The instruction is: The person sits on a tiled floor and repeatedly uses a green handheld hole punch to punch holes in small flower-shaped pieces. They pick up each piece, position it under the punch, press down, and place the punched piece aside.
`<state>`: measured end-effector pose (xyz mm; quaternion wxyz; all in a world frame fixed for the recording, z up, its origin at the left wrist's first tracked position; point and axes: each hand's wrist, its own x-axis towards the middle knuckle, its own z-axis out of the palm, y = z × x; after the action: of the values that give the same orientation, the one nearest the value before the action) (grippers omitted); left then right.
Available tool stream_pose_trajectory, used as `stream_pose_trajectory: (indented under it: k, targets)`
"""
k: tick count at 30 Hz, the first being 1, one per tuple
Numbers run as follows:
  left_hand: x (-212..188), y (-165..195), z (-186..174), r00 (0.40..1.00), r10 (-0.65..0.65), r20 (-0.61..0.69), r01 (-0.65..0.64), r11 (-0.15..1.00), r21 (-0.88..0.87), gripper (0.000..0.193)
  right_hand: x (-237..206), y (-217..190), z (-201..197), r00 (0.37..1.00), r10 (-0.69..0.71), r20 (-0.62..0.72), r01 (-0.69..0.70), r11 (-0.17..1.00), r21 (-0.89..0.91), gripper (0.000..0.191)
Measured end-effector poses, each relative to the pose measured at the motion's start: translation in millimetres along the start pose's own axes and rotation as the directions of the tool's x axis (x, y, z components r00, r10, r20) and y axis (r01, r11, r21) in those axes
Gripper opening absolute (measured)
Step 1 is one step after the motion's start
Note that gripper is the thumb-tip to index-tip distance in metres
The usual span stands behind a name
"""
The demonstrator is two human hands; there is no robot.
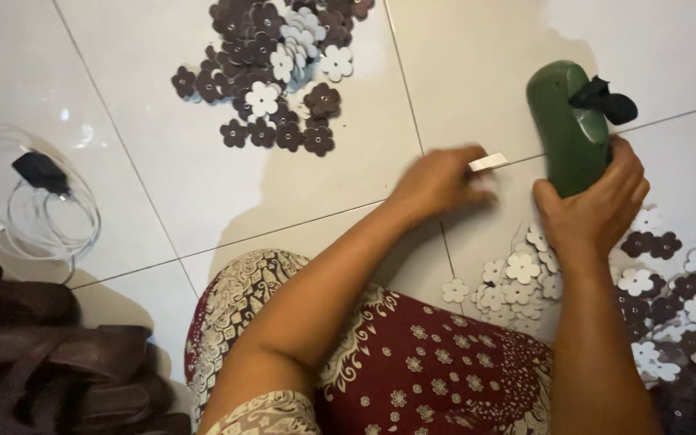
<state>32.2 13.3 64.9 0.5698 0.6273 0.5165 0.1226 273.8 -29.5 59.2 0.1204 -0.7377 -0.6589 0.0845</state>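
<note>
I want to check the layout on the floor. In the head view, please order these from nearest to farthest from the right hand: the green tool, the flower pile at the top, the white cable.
1. Green tool: held in the right hand.
2. Flower pile at the top: up and to the left, on the tiles.
3. White cable: far left edge, coiled around a black plug.
</note>
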Motion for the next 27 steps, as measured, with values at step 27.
stream_pose_trajectory:
  k: [27]
  targets:
    - [-47.9, -30.4, -132.0, 0.687, -0.149, -0.711, 0.545, 0.754, 0.368, 0.023, 0.7, 2.4, -4.0, 0.999, 0.040, -0.015, -0.039, 0.999, 0.028, 0.088]
